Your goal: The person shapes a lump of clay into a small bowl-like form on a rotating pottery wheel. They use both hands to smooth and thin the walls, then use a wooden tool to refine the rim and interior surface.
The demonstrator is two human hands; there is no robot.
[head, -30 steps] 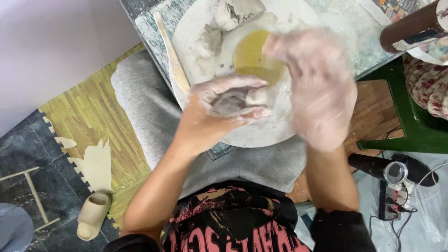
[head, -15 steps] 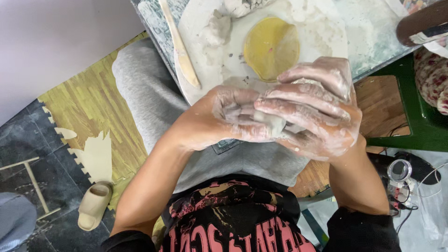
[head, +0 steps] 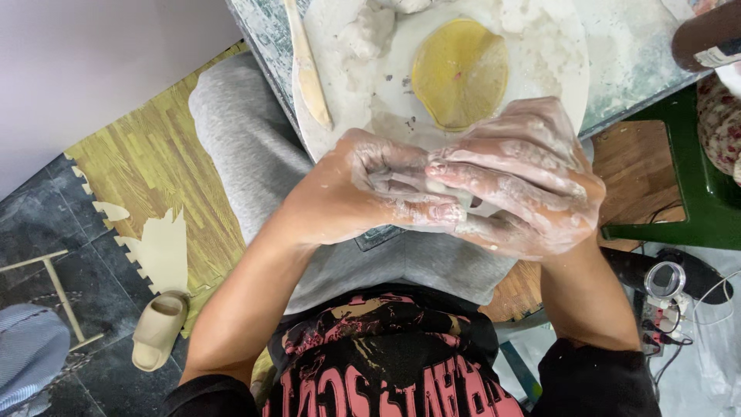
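**Both hands closed over a lump of clay, near edge of the round board**

We take the round white board (head: 540, 69) as our landmark; all places below are relative to it.

Hands: our left hand (head: 370, 193) and right hand (head: 525, 185) meet at the board's near edge, both coated in wet grey slip. The right hand's fingers (head: 471, 166) lie flat across the left hand's fingers, and the two are pressed together around a small lump of clay (head: 448, 193). Only a pale sliver of the lump shows between the fingers; we cannot tell its shape. The lump is held just off the near rim of the board, above our lap in grey trousers (head: 255, 154).

On the board: a yellow sponge (head: 459, 73) sits near its centre, just beyond the right hand. A wooden modelling tool (head: 309, 69) lies along the left rim. A mass of pale clay (head: 370, 31) rests at the far left part of the board, between the tool and the sponge.

Around the board: a green stool (head: 695, 208) stands to its right. Well to its lower left, on the floor, lies a beige slipper (head: 158, 328) beside a yellow wood-pattern mat (head: 147, 154).
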